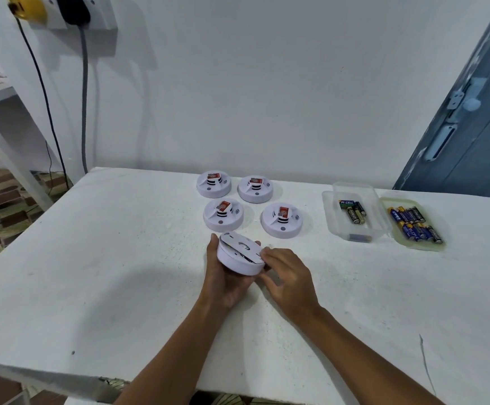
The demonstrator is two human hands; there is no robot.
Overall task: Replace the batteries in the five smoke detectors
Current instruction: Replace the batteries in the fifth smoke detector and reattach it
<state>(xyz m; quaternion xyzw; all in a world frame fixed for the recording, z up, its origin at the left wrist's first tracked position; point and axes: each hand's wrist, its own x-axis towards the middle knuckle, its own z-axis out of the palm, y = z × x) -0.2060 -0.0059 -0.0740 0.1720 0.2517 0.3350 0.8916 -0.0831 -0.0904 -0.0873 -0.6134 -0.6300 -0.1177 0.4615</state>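
Both hands meet on one detector (pixel 239 255) held just above the counter (pixel 121 258), near its middle. The left hand (pixel 223 276) cups it from below and behind, thumb up along the left rim and fingers curled round the body. The right hand (pixel 287 273) pinches the right edge, where the back plate looks lifted a little from the body and a dark gap shows. Whether the plate is coming off or going on, I cannot tell.

Judging by its look, the detector is light, hollow, hard plastic: stiff, smooth and somewhat slippery, with thin clips that could snap if forced. The best hold is probably round the rim with one hand while the other twists or prises at the plate's edge, not pressing on the centre.

Four more detectors (pixel 223 214) sit face up in a loose square just behind the held one, each with a red-labelled piece on top. Well to the right, a clear box (pixel 331 217) holds a few batteries (pixel 354 211), and touching it on its right side a tray (pixel 398 235) holds more cells (pixel 413 223), blue and black.

The counter is white, matt, slightly rough and speckled, chipped at the near edge. Behind it stands a plain white wall; a socket strip (pixel 62 13) with cables hangs at upper left, a blue door (pixel 471 127) stands at right, and patterned floor shows at left.
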